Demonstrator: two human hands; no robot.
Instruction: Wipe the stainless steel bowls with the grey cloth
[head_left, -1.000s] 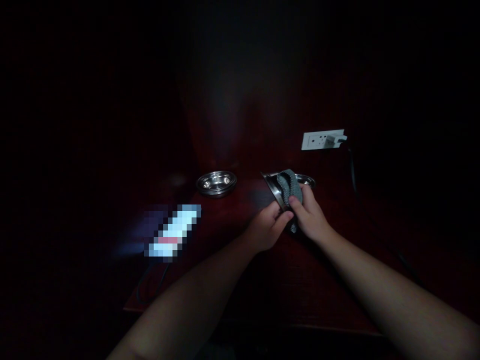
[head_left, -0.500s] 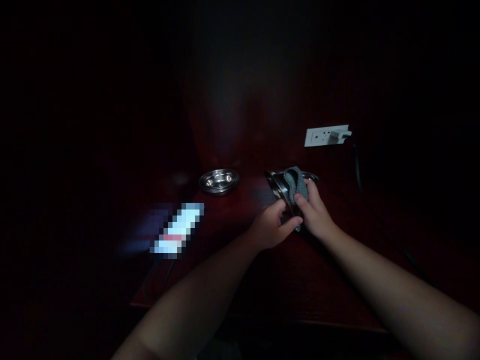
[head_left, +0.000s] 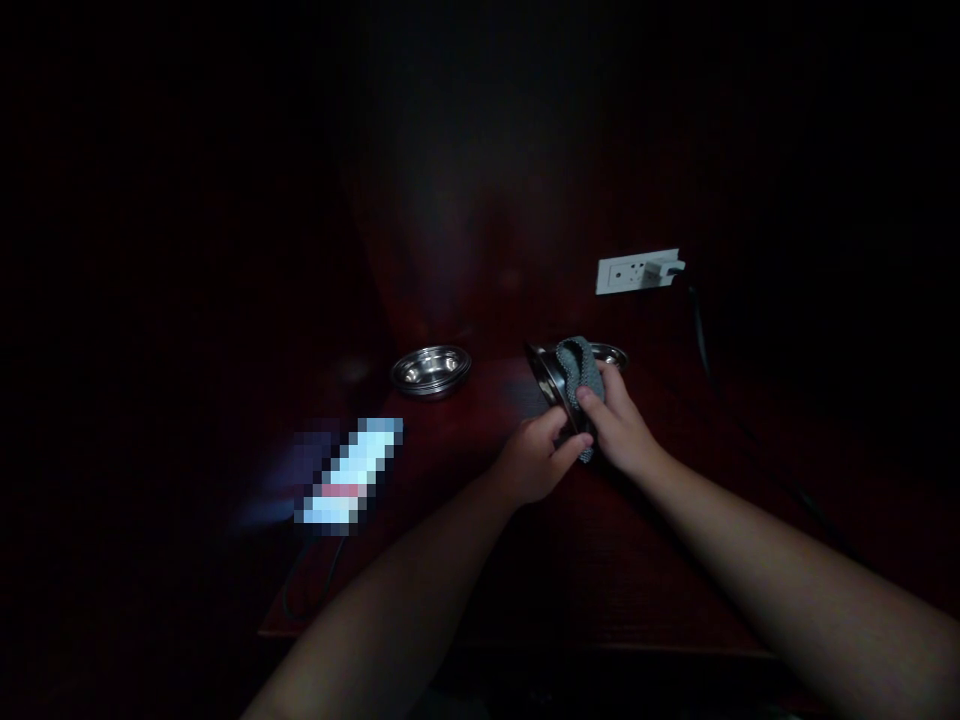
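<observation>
A shiny metal bowl [head_left: 547,373] is tipped on its side above the dark red table. My left hand [head_left: 536,458] grips its near rim, thumb on the outside and fingers partly hidden inside. Pressed against the bowl's outer side is a folded grey-green cloth [head_left: 585,375] with a stitched edge. My right hand [head_left: 619,420] is closed around this cloth, its thumb on the near face. Behind the right hand, part of another metal dish [head_left: 613,354] shows; the hand and cloth cover the rest.
Several stacked metal bowls [head_left: 431,370] stand at the back left. A lit, blurred-out phone [head_left: 352,475] lies at the left with a cable by it. On the wall, a white socket [head_left: 637,272] holds a plug, its black cord [head_left: 701,335] trailing right. The table [head_left: 600,570] ends in front.
The whole view has shifted slightly, so things sit a little further left. Both hands keep their hold on the bowl and cloth, with hardly any movement between them.
</observation>
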